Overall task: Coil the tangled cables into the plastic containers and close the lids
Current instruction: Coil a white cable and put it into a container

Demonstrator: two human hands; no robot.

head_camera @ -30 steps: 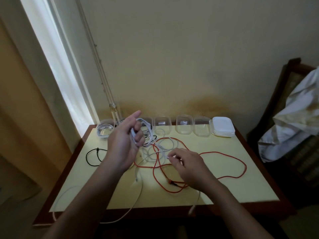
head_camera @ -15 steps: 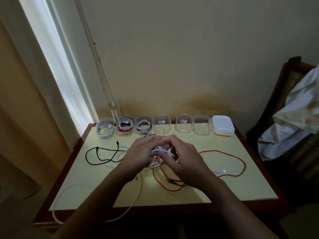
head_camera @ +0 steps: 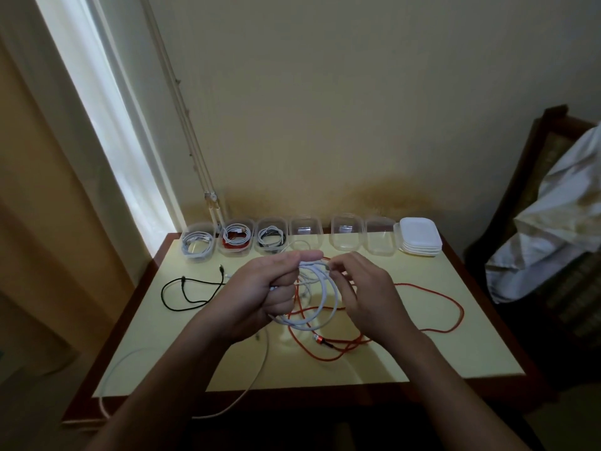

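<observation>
The left hand is curled round a loosely coiled white cable, which hangs between both hands above the tabletop. The right hand pinches the coil's top strand just beside the left thumb. A red cable sprawls under and right of the right hand. Beyond the hands stand clear plastic containers, the three nearest the left hand holding cables, with stacked lids past the right hand.

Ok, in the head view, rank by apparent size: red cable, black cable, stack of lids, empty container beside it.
1. red cable, widest spread
2. black cable
3. stack of lids
4. empty container
Lids and container stand farther from the camera, so black cable over lids is unsure.
</observation>
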